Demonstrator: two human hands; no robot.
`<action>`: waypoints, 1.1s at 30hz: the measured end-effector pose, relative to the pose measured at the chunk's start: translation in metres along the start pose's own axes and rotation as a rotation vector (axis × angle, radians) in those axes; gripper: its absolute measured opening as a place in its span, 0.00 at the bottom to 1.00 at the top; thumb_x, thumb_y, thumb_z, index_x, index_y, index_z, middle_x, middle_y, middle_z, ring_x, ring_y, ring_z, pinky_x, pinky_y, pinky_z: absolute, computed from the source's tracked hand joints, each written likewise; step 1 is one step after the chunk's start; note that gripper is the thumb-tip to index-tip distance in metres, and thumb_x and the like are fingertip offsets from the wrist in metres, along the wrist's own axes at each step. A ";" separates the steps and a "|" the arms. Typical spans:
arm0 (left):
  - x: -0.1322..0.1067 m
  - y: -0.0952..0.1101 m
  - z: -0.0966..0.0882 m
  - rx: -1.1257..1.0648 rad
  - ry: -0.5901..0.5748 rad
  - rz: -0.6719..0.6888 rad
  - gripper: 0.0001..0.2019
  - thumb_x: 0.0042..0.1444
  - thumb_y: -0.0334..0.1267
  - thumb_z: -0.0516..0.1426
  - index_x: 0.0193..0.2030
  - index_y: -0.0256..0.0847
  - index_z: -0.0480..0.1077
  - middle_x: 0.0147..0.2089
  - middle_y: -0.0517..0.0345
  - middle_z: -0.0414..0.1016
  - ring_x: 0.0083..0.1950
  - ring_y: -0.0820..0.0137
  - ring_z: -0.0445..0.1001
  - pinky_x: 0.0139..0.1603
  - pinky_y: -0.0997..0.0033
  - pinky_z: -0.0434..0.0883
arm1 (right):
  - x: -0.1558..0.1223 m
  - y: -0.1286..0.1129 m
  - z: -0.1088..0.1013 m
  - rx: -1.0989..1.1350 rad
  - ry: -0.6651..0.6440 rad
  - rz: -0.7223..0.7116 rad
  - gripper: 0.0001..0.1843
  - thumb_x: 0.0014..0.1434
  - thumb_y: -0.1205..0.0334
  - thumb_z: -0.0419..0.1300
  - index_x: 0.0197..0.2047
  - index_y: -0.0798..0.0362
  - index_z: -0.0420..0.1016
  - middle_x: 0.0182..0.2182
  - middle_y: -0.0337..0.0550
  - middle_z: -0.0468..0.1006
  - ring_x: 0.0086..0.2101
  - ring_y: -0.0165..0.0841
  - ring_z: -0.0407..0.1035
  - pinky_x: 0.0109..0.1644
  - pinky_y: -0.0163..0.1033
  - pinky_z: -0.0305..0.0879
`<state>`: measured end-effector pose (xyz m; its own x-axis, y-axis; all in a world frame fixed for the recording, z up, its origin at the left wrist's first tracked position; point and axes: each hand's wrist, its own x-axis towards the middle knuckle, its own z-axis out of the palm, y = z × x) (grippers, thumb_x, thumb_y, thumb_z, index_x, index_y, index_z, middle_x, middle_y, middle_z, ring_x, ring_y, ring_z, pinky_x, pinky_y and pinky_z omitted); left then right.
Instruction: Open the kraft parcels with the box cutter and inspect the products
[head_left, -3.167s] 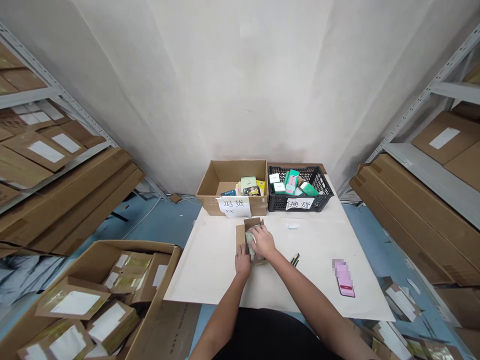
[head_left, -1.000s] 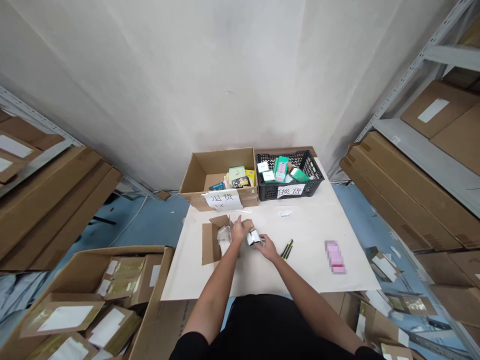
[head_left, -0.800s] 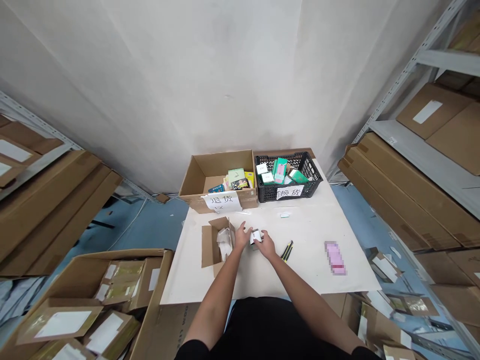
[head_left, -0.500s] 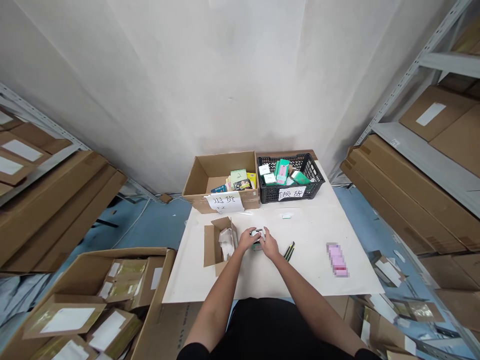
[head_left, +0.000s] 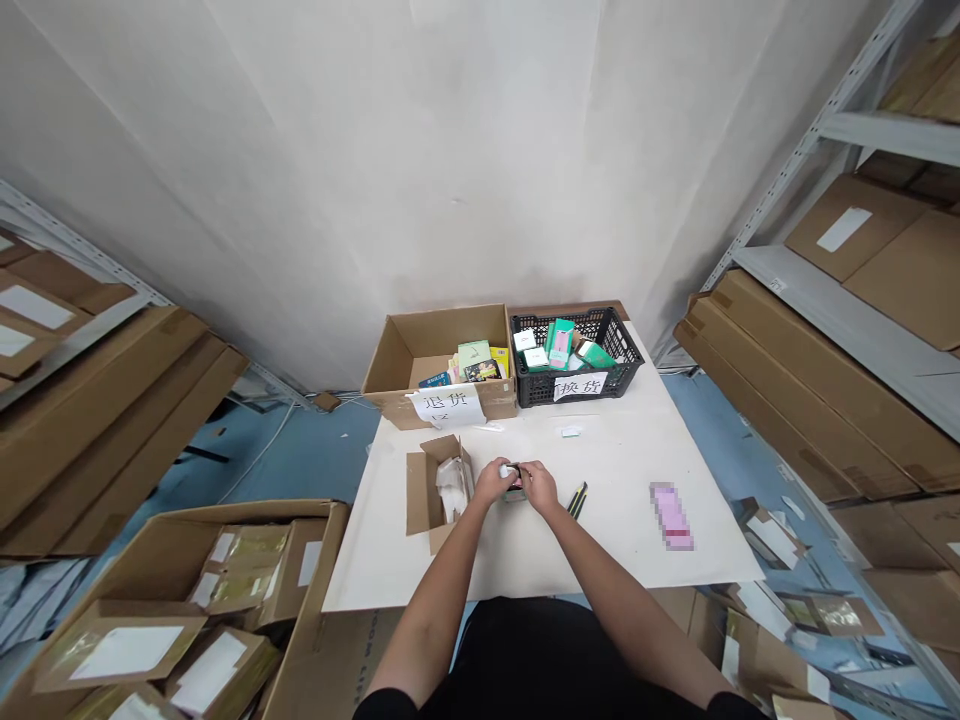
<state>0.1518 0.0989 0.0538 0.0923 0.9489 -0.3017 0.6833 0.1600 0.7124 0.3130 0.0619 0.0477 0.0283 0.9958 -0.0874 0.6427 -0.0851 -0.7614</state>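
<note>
My left hand (head_left: 491, 483) and my right hand (head_left: 538, 486) are closed on opposite sides of a small box (head_left: 514, 494) at the middle of the white table (head_left: 615, 540). The box's top looks open, with something dark and a bit of pink showing between my fingers; its contents are too small to make out. A white flap or piece shows by my left fingertips. To the left stands an open brown carton (head_left: 417, 500) with crumpled white wrapping (head_left: 451, 488) inside. Right of my right hand lie dark, slim tools with yellow-green marks (head_left: 577, 500), possibly cutters.
At the back stand a large cardboard box (head_left: 386, 385) and a black plastic basket (head_left: 634, 360), both labelled and holding small boxes. A blurred pink item (head_left: 672, 516) lies at right. A big carton of parcels (head_left: 337, 520) stands lower left. Shelves (head_left: 795, 285) flank the table.
My fingers have shifted on the small box. Its top, mostly white before, now shows a dark opening with pink in it. The whole view has shifted slightly.
</note>
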 end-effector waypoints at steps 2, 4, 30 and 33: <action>0.003 0.001 0.001 0.027 -0.003 -0.052 0.16 0.60 0.41 0.60 0.53 0.40 0.74 0.51 0.48 0.83 0.54 0.59 0.79 0.58 0.61 0.72 | -0.001 -0.005 -0.002 -0.052 -0.039 -0.012 0.18 0.69 0.64 0.55 0.54 0.45 0.83 0.51 0.46 0.81 0.49 0.38 0.76 0.57 0.38 0.69; 0.009 0.003 0.002 0.035 -0.023 -0.083 0.13 0.62 0.40 0.58 0.51 0.40 0.74 0.46 0.49 0.83 0.50 0.59 0.80 0.55 0.62 0.72 | -0.002 -0.010 -0.004 -0.111 -0.070 -0.021 0.19 0.67 0.67 0.55 0.54 0.46 0.83 0.52 0.47 0.81 0.48 0.39 0.76 0.55 0.38 0.68; -0.015 -0.046 -0.006 -0.232 -0.113 0.185 0.52 0.36 0.32 0.69 0.74 0.49 0.63 0.75 0.48 0.64 0.75 0.48 0.63 0.76 0.52 0.63 | 0.008 -0.042 0.017 -0.384 -0.104 0.075 0.28 0.50 0.65 0.71 0.55 0.47 0.79 0.50 0.51 0.82 0.48 0.47 0.80 0.48 0.41 0.71; -0.011 -0.041 -0.004 -0.160 -0.079 0.178 0.46 0.36 0.31 0.69 0.67 0.52 0.70 0.68 0.50 0.73 0.70 0.48 0.70 0.73 0.52 0.66 | 0.010 -0.042 0.023 -0.402 -0.058 0.100 0.26 0.49 0.67 0.70 0.53 0.50 0.79 0.47 0.54 0.84 0.47 0.48 0.81 0.49 0.43 0.72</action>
<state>0.1199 0.0826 0.0305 0.2617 0.9428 -0.2066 0.5281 0.0393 0.8483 0.2691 0.0749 0.0642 0.0699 0.9787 -0.1932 0.8871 -0.1496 -0.4367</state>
